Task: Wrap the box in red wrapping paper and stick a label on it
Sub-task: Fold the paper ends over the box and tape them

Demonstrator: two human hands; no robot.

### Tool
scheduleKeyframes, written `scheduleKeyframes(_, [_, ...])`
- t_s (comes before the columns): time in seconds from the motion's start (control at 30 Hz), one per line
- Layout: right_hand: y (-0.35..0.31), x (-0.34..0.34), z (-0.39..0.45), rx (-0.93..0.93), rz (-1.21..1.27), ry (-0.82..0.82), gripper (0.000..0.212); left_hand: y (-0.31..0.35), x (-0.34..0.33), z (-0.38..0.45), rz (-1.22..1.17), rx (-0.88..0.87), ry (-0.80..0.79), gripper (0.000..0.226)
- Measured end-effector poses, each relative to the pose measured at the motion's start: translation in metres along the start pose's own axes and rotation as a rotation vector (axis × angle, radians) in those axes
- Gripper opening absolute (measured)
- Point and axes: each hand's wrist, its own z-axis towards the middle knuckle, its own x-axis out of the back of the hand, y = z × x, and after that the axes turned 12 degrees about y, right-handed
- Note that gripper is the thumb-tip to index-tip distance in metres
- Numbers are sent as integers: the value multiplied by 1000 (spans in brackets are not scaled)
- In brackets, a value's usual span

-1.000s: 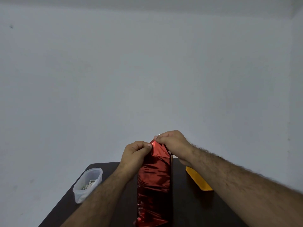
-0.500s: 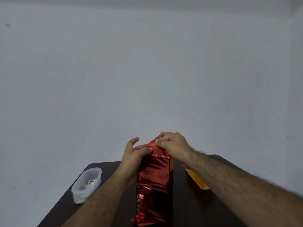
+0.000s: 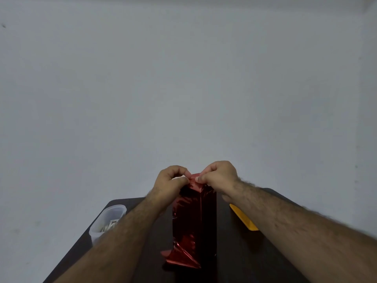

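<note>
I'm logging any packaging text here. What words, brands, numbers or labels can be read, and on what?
None can be read.
Red wrapping paper: shiny foil, no print visible.
Yellow object: no visible text.
Clear plastic container: something with dark and light patches inside, too small and blurred to read.
No label shows on the wrapped box.

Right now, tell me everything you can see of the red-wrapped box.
The red-wrapped box is long and narrow, covered in shiny, crinkled red foil-like paper. It lies on the dark table, running away from the camera between the forearms. At its far end the left hand and right hand pinch a raised paper flap. At the near end a loose pointed flap sticks out, unfolded. No label shows.
</note>
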Motion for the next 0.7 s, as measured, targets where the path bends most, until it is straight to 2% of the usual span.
scheduleKeyframes(0.17, [2, 0, 9, -159, 85, -11, 39, 5, 1, 4, 200, -108, 38, 23])
scheduleKeyframes(0.3, [3, -1, 9, -115, 61, -19, 33, 9, 3, 5, 399, -156, 52, 14])
scheduleKeyframes(0.43, [1, -1, 5, 14, 8, -44, 16, 12, 2, 4, 566, -200, 29, 21])
scheduleKeyframes(0.5, [-1, -1, 3, 90, -25, -63, 3, 15, 2, 1, 543, -197, 10, 22])
scheduleKeyframes(0.6, [-5, -4, 2, 120, -97, -82, 21, 15, 2, 0, 463, -178, 10, 18])
scheduleKeyframes(0.7, [-6, -7, 5, 78, -119, -102, 14, 13, 3, 2, 307, -70, -20, 15])
